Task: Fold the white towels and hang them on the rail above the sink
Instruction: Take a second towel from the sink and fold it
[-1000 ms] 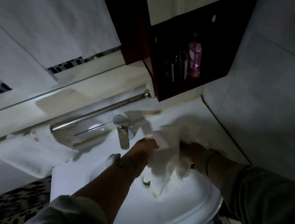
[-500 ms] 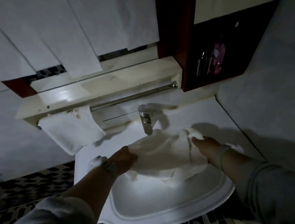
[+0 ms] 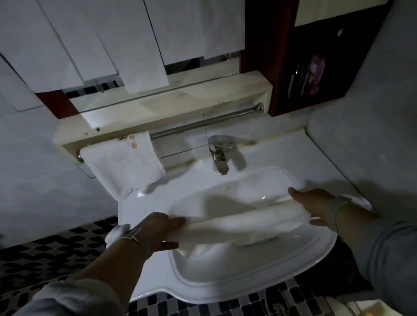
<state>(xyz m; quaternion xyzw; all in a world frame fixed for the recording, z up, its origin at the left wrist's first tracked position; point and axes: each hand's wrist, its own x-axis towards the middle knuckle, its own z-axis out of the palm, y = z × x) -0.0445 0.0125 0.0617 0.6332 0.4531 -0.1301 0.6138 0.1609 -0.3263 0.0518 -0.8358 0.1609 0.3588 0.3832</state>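
Note:
A white towel is stretched out sideways above the basin of the white sink. My left hand grips its left end and my right hand grips its right end. Part of the cloth sags down into the basin. A metal rail runs along the wall above the sink, under a shelf. Another folded white towel with a small flower pattern hangs over the rail's left end.
A chrome tap stands behind the basin. A dark wooden cabinet with a pink bottle hangs at the upper right. A small white object lies on the sink's left edge, another white thing on its right.
The bunched towel has been pulled out flat between my hands, which moved apart to its two ends. The view has tilted and shifted, showing the whole rail and the hanging towel.

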